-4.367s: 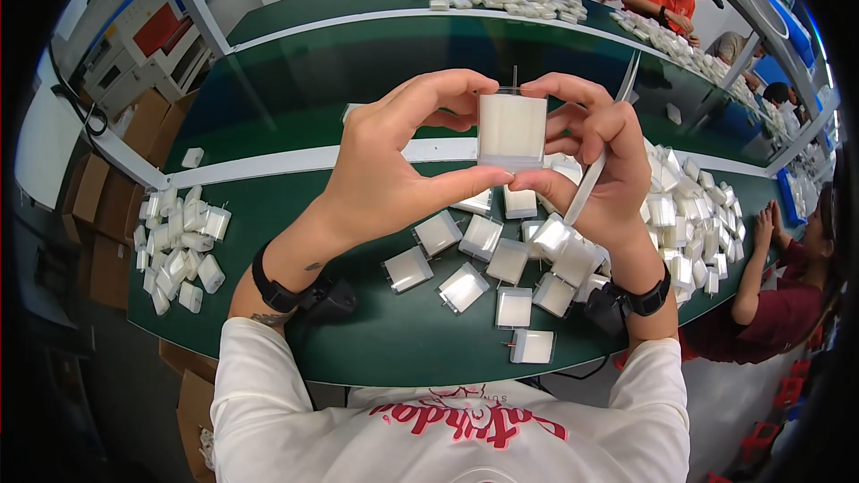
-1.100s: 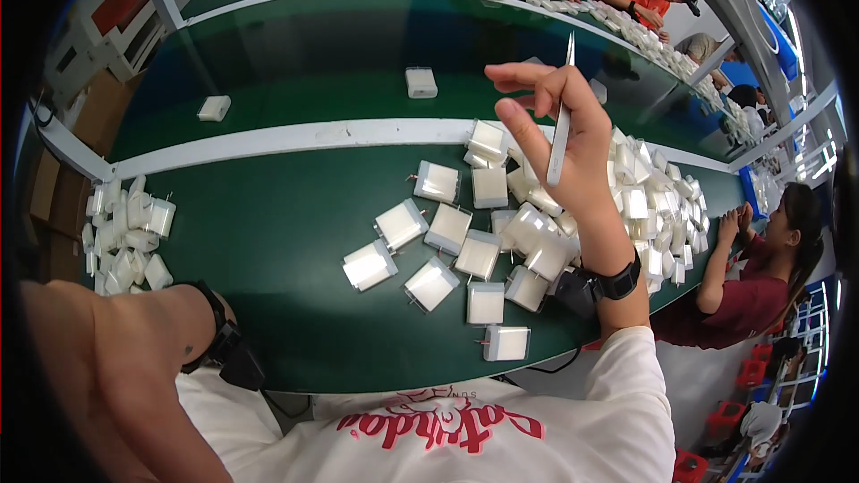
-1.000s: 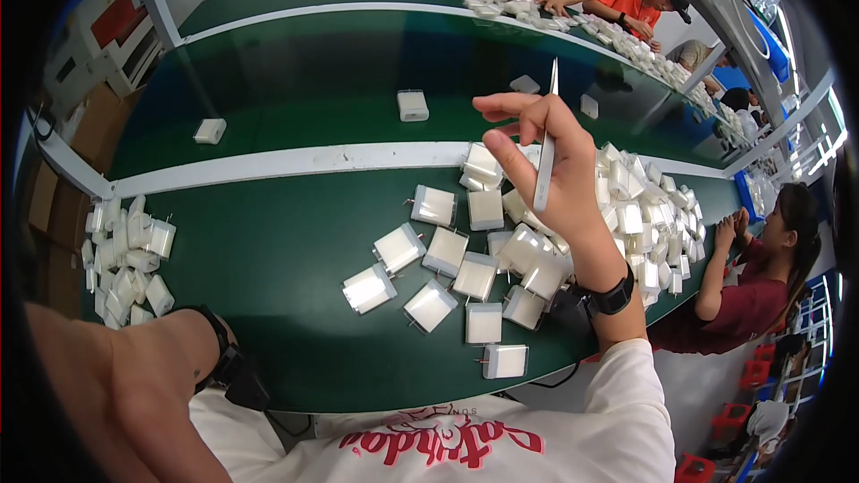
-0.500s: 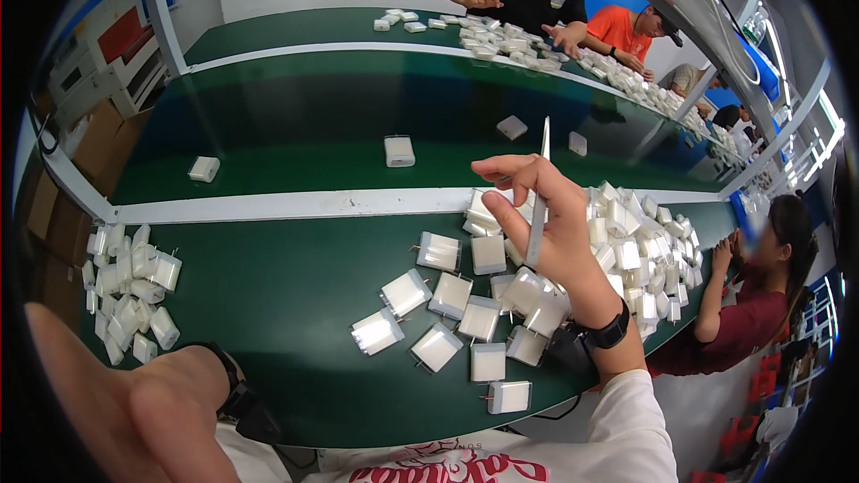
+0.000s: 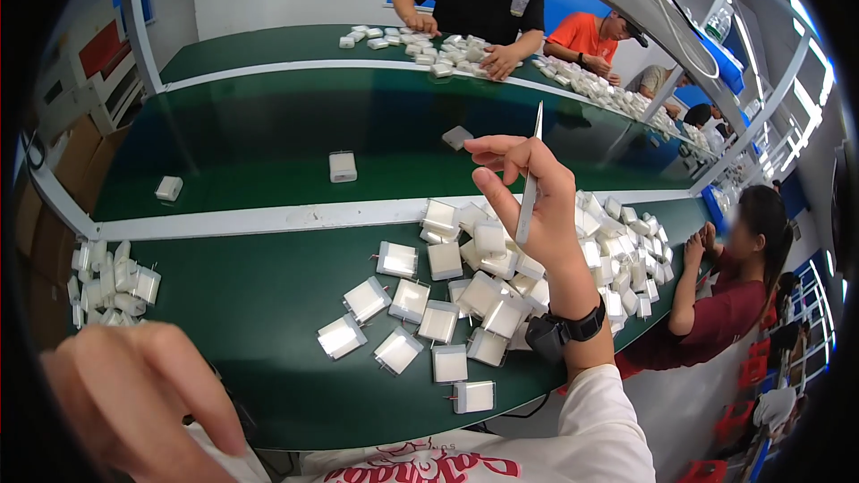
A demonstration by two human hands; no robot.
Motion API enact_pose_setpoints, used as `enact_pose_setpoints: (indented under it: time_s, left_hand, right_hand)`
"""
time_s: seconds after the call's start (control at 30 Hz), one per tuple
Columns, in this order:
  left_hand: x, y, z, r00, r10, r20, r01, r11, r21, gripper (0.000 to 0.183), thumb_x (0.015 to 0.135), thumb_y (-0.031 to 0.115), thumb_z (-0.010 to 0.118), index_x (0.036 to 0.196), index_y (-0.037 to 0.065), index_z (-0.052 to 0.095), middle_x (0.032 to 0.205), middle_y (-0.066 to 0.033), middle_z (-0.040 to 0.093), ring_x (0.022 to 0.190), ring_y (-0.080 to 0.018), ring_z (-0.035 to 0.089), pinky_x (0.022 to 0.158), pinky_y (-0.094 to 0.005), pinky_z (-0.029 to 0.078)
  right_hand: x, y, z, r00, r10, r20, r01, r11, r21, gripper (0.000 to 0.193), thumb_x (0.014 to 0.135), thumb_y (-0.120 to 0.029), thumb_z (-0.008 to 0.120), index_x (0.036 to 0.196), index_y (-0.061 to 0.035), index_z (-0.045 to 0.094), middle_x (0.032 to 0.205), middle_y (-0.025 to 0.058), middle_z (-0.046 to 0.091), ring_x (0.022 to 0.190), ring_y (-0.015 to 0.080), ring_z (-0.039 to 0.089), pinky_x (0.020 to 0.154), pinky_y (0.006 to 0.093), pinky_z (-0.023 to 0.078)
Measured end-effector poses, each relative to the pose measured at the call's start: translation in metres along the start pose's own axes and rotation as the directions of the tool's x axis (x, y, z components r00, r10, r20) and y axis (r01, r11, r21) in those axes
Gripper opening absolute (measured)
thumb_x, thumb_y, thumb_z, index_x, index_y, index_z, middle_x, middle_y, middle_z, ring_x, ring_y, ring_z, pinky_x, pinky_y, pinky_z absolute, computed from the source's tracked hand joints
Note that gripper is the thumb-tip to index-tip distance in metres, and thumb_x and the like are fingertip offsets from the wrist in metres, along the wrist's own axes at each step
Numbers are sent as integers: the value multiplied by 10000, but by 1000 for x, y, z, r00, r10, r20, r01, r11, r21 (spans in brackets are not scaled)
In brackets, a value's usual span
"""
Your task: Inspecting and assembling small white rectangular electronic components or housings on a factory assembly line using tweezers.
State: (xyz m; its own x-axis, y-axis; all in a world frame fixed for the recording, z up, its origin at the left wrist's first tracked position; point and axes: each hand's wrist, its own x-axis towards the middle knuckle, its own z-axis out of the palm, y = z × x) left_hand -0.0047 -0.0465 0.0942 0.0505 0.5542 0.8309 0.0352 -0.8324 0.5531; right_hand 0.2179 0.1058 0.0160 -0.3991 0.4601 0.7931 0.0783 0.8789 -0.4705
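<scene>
My right hand [image 5: 537,197] is raised above the heap of white plug adapters [image 5: 506,315], holding a slim pair of metal tweezers [image 5: 530,192] upright. Their points face up and away, and nothing is between them; the index finger and thumb stay apart in front. Several adapters with thin metal pins lie loose at the heap's left side. At the lower left, very close, is my left hand [image 5: 148,394], bent and blurred. Its fingertips are hard to make out, and so is anything it may hold. Just beyond it lies a smaller pile of white adapters [image 5: 112,279], partly covered by this hand.
A white rail [image 5: 313,217] divides my green table [image 5: 242,295] from a dark green strip bearing scattered adapters [image 5: 343,166]. Across it, a person in black [image 5: 479,0] handles adapters. Another person in dark red [image 5: 729,313] sits at the right. Metal frame posts [image 5: 136,31] rise around.
The whole view has shifted, moving the scene leftward. My left hand has come up with its fingers showing, now over part of the left pile. My right hand keeps hold of the tweezers.
</scene>
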Motion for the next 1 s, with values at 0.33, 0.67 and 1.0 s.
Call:
enact_pose_setpoints:
  time_s: [0.33, 0.67, 1.0]
  left_hand:
    - [45, -171, 21, 749, -540, 384, 276, 781, 561, 282, 902, 155, 642, 1161, 47, 666, 960, -124, 717, 895, -198, 681, 793, -316, 533]
    - [53, -371, 70, 387, -750, 536, -221, 489, 844, 522, 919, 163, 573, 1427, 251, 491, 1431, -153, 444, 1192, -379, 552, 1085, -437, 421]
    - [63, -292, 40, 702, -627, 337, 454, 759, 466, 740, 766, 135, 798, 1402, 0, 444, 1386, -187, 511, 1134, -270, 623, 971, -346, 506]
  right_hand:
    - [12, -15, -56, 985, -45, -168, 41, 999, -26, 205, 844, 5, 722, 823, 9, 518, 964, 187, 683, 893, 208, 702, 753, 296, 545]
    - [11, -24, -78, 974, -84, -212, 65, 993, -96, 240, 812, 4, 742, 806, -7, 502, 864, 151, 667, 850, 242, 704, 672, 311, 532]
    - [10, -11, -70, 997, -53, -50, 34, 948, -317, 244, 795, -75, 764, 939, -29, 573, 781, 69, 593, 752, 259, 593, 691, 365, 483]
